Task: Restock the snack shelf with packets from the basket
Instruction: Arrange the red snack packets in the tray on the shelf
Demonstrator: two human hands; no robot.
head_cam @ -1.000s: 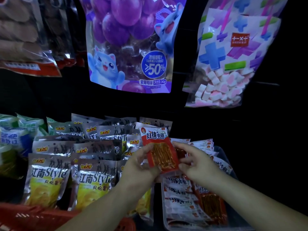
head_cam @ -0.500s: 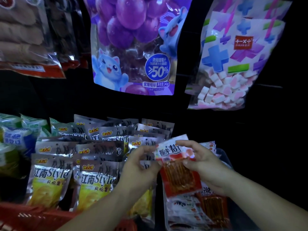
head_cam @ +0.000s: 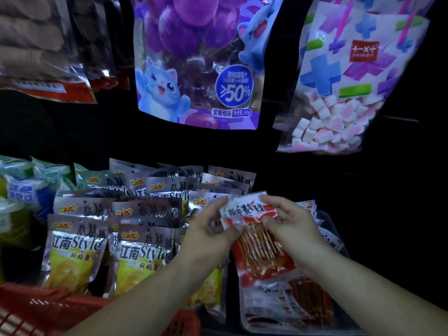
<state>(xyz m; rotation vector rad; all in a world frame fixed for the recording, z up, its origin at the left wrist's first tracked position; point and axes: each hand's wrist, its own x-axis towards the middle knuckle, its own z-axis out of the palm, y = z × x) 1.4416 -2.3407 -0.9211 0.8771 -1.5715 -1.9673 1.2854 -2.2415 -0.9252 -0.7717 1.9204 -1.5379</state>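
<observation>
The red packet (head_cam: 261, 251) is glossy plastic film, its lower part clear and see-through. Left of it the foil packets (head_cam: 145, 214) gleam silver and crinkled; below-left of it the red basket (head_cam: 43, 309) is matt moulded plastic mesh.

An open dark band runs between the hanging purple bag (head_cam: 198, 69) and marshmallow bag (head_cam: 339, 112) (both overhang) and the crowded silver packets (head_cam: 145, 214).

Above the fingers (head_cam: 215, 205), the purple grape bag (head_cam: 191, 57) carries a round blue badge (head_cam: 234, 89) reading "≥50%", with "紫葡萄味" and "净含量240g" beneath it. Up and right of the fingers, the marshmallow bag (head_cam: 339, 110) bears a red label (head_cam: 365, 51) marked "+−×÷". Left of the fingers, silver packets (head_cam: 75, 246) read "江南Style". Between the fingers, the red packet (head_cam: 247, 212) shows inverted characters that are illegible.
</observation>
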